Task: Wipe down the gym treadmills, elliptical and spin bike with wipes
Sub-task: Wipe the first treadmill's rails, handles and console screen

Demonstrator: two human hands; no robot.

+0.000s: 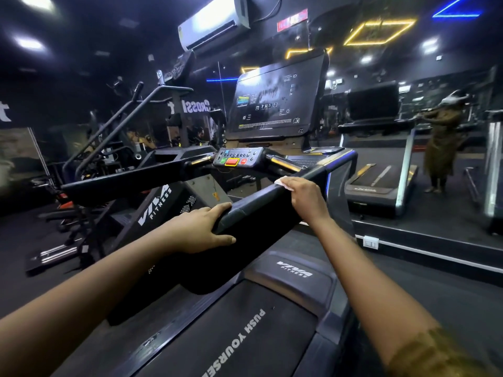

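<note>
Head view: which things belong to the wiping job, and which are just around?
In the job: white wipe held by right hand; black padded treadmill handrail, gripped by left hand; dark treadmill console screen.
Just around: white wall air conditioner; white wall socket.

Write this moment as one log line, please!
machine: treadmill | right hand: presses wipe on handrail | left hand: holds handrail end | step: handrail wipe

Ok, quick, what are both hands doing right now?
Left hand: grips the end of the handrail.
Right hand: holds a white wipe on the same handrail.
</note>
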